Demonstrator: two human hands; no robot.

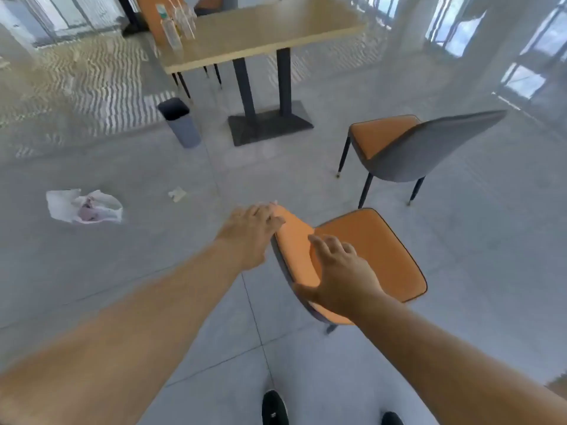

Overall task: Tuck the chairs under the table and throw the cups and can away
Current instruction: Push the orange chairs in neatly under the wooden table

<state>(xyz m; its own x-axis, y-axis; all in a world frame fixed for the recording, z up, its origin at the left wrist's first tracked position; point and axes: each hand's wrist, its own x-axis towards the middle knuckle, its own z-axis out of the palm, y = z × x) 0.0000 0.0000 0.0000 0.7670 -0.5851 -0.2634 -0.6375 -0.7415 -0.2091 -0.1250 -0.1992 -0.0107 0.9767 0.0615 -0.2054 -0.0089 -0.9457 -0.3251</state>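
An orange-seated chair (377, 250) stands right in front of me, away from the wooden table (276, 35). My left hand (250, 231) rests on the far end of its orange backrest, fingers curled over the top. My right hand (340, 271) lies on the near part of the backrest, fingers spread across it. A second chair (414, 148), orange seat with grey back, stands further off to the right of the table. On the table's left end are several clear cups or bottles (176, 23), blurred. A dark bin (181, 122) stands on the floor left of the table's base.
A white plastic bag (82, 207) and a crumpled paper (177, 194) lie on the grey tiled floor to the left. The table's black base (270, 121) is ahead. Another chair's legs (184, 84) show behind the table. Windows line the right wall. My shoes (274, 407) are below.
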